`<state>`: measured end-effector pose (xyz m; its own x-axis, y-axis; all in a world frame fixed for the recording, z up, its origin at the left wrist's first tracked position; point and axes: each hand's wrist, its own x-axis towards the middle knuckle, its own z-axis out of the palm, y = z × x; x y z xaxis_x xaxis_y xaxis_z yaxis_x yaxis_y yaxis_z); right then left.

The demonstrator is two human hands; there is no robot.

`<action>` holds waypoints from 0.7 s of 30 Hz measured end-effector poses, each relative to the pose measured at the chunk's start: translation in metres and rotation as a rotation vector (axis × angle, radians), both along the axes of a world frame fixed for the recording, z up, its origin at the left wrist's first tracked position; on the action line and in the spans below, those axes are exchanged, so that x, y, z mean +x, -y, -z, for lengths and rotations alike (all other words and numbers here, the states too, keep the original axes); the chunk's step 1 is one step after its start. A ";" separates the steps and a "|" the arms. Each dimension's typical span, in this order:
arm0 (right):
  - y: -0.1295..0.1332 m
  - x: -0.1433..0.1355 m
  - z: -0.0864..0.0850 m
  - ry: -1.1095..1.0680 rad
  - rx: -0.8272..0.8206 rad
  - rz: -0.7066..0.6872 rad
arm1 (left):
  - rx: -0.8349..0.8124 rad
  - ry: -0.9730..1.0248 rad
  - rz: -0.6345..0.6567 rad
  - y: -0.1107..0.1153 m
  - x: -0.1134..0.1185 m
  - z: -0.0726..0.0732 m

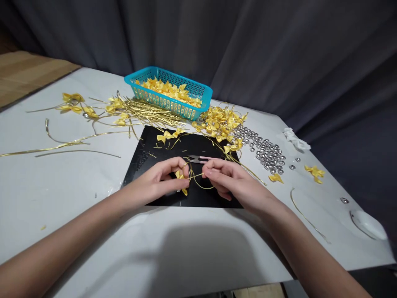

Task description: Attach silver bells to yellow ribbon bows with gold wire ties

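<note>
Between my two hands runs a thin gold cord [197, 175], looped and crossed over a black mat [167, 199]. My left hand [169, 176] pinches one part of it, with a yellow ribbon bow [185, 191] hanging just under the fingertips. The cord's other part is pinched between thumb and forefinger of my right hand [228, 176]. A loop of cord hangs below, between the hands. Thread snips [198, 159] lie on the mat just beyond my fingers. Whether the cord is knotted at the crossing is too small to tell.
A blue basket [132, 78] of yellow bows stands at the back. Before it lies a bundle of gold cords [151, 112]. Right of these are a pile of bows [221, 120] and many silver beads [269, 154]. A white round object [369, 224] sits near the right edge.
</note>
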<state>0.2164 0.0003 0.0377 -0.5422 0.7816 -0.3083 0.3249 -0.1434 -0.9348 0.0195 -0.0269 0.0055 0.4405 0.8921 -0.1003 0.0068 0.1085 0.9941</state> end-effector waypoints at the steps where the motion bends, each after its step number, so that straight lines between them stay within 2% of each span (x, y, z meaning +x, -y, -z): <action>1: -0.001 0.001 0.000 0.000 0.006 0.002 | -0.001 -0.006 0.004 0.000 0.000 0.000; 5: -0.002 0.004 -0.002 0.013 0.027 -0.001 | -0.008 0.020 -0.014 -0.001 0.002 0.000; 12: -0.004 0.008 -0.008 0.094 0.209 -0.002 | -0.078 0.009 -0.113 -0.002 -0.001 -0.002; 17: 0.003 0.003 -0.007 0.049 0.296 -0.012 | -0.091 0.041 -0.146 -0.003 -0.002 0.000; 21: 0.008 -0.001 -0.004 0.092 0.354 -0.037 | -0.075 0.058 -0.176 -0.003 -0.002 0.001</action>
